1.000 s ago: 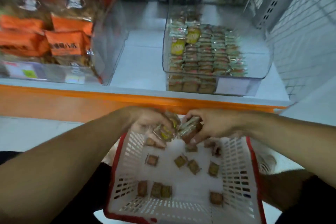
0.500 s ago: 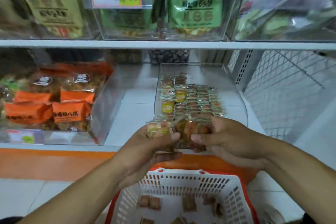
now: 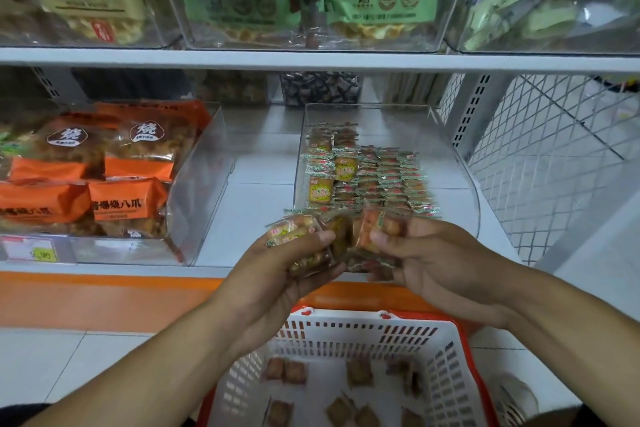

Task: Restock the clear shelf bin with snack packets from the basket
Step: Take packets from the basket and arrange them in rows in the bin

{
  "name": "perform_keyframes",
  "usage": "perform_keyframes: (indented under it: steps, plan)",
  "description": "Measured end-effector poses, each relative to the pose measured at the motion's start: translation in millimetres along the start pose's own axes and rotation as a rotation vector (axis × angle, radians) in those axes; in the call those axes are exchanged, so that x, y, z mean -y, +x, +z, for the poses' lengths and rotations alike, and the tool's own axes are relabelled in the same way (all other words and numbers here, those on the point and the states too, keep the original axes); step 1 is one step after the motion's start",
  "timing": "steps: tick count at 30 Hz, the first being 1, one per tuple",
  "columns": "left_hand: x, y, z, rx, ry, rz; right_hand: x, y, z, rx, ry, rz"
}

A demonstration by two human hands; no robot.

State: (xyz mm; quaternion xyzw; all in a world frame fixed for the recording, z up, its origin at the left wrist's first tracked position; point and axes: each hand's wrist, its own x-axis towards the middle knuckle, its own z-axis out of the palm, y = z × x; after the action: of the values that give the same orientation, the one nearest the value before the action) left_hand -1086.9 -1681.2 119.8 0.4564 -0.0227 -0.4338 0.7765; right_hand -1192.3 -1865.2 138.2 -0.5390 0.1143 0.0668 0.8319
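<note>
A clear shelf bin (image 3: 450,163) stands on the lower shelf, partly filled with rows of small green-and-red snack packets (image 3: 377,177). Just in front of its near wall, my left hand (image 3: 277,274) grips a bunch of small snack packets (image 3: 294,236). My right hand (image 3: 429,263) grips another bunch (image 3: 372,232) beside it, and the two bunches touch. Below my hands sits a white basket (image 3: 346,333) with a red rim, holding several loose brown packets (image 3: 360,371) on its floor.
A clear bin (image 3: 204,191) of large orange snack bags (image 3: 128,198) stands left on the same shelf. The upper shelf (image 3: 311,59) carries bins of big green and yellow bags. A white wire mesh panel (image 3: 554,149) closes the right side. The orange shelf front (image 3: 104,298) runs below.
Both hands rose out of the basket with packets, up to the bin's front. The view tilted up, so the upper shelf now shows and the basket sits lower.
</note>
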Motion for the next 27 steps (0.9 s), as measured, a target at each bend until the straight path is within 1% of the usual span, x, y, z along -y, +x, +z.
perform_keyframes:
  steps: [2,7,11,15,18,22,27]
  plan:
    - [-0.2,-0.7,-0.4,0.002,0.002,-0.003,-1.8,0.7,0.6,0.003,0.032,-0.004]
    - [-7.5,-2.0,-1.2,0.057,0.113,-0.004,1.2,-0.6,-0.7,-0.029,0.153,0.005]
    - [-11.0,-1.4,-4.3,0.047,0.086,-0.033,-3.5,-1.8,0.4,-0.003,0.191,0.019]
    - [-8.7,-0.9,-2.5,0.053,0.137,0.039,-8.8,-2.7,1.8,0.001,0.241,0.02]
    - [-6.2,-0.4,-1.6,0.031,0.16,0.077,-9.6,-3.1,3.2,-0.062,0.183,-0.014]
    - [-1.4,-1.5,2.8,0.037,0.094,0.072,-11.0,-3.0,6.2,-0.183,0.03,-0.071]
    - [2.6,0.1,8.7,0.001,-0.001,0.037,-7.4,-1.8,10.3,-0.253,0.099,-0.155]
